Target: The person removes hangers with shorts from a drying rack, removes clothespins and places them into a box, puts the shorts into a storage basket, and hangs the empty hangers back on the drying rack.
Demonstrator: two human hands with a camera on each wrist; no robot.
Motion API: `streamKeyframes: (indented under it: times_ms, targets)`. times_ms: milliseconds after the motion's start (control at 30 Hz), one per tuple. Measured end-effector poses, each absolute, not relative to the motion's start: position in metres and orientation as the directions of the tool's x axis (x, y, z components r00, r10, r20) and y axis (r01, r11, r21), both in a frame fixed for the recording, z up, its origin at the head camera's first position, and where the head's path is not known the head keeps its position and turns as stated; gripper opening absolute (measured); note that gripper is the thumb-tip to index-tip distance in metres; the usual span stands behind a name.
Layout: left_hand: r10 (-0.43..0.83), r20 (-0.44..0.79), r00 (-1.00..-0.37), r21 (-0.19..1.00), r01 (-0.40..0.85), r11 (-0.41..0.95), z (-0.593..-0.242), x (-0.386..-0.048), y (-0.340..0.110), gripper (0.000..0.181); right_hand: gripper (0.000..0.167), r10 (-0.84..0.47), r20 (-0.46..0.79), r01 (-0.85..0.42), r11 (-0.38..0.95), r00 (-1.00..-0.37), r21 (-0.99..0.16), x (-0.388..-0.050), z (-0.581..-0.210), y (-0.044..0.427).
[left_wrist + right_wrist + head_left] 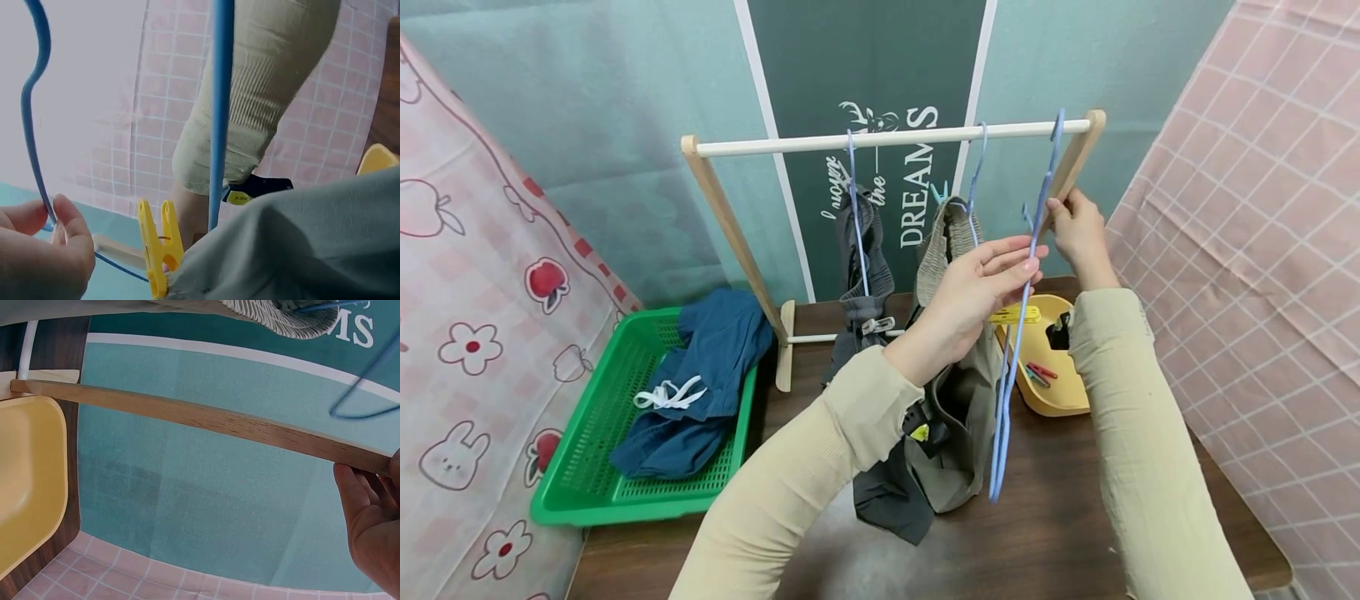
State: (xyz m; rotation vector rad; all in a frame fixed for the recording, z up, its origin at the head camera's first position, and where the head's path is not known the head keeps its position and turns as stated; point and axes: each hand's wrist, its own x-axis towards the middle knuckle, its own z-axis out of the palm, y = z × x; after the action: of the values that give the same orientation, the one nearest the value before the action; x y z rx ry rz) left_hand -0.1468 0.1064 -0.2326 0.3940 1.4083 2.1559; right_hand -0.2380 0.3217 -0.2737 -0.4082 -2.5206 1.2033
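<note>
In the head view my left hand [973, 292] pinches the side of a blue hanger [1022, 312] near the rack's right end; in the left wrist view the thumb and fingers of my left hand [47, 250] meet on its wire [28, 119]. My right hand [1078, 233] grips the rack's right wooden post [1075, 158], which the right wrist view shows between the thumb and fingers of my right hand [375, 525]. Grey-green trousers [966, 408] hang just left of that hanger, with a yellow clip [1018, 314] beside them. Dark grey trousers [865, 250] hang further left.
A green basket [550, 467] with blue shorts [700, 392] stands at the left. Behind my right sleeve lies a yellow tray [1052, 404] holding small clips [1041, 372]. The white rail [775, 144] spans the rack above the brown table [1045, 517].
</note>
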Motion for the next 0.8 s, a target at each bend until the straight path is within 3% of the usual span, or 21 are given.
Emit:
streamKeyframes:
  times_ms: [333,800]
  targets:
    - [0.678,-0.057,-0.733,0.889,-0.346,-0.300,-0.234,-0.158,0.111,0.065,0.050,0.394,0.177,0.127,0.633,-0.902,-0.763,-0.239,-0.275,0.322]
    - [0.583,0.039,-0.811,0.951,-0.149,-0.270,-0.251,-0.168,0.127,0.052,0.050,0.388,0.148,0.126,0.597,-0.910,-0.792,-0.238,-0.273,0.322]
